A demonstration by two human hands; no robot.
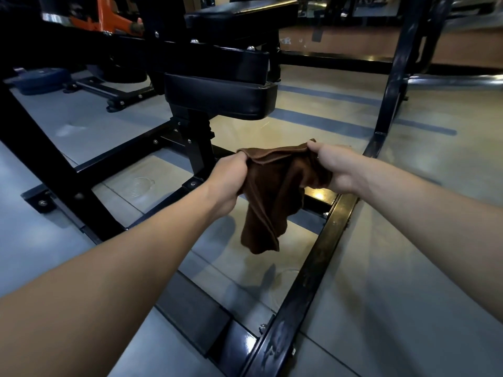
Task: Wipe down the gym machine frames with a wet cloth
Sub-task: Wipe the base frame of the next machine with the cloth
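A brown cloth (272,191) hangs in the air between both hands, its lower end drooping toward the floor. My left hand (227,178) pinches the cloth's upper left edge. My right hand (336,167) grips its upper right part. Under the cloth runs a black base rail (307,270) of the gym machine frame, going from the lower middle up to the right. A black upright post (200,148) with bolted brackets stands just left of my left hand, below the black padded seat (217,96).
Another black frame beam (40,148) slants down the left side. A black angled leg (392,85) rises at the upper right. Blue weight plates (40,78) lie on the floor at far left, with an orange machine (109,17) behind. Grey floor surrounds the frame.
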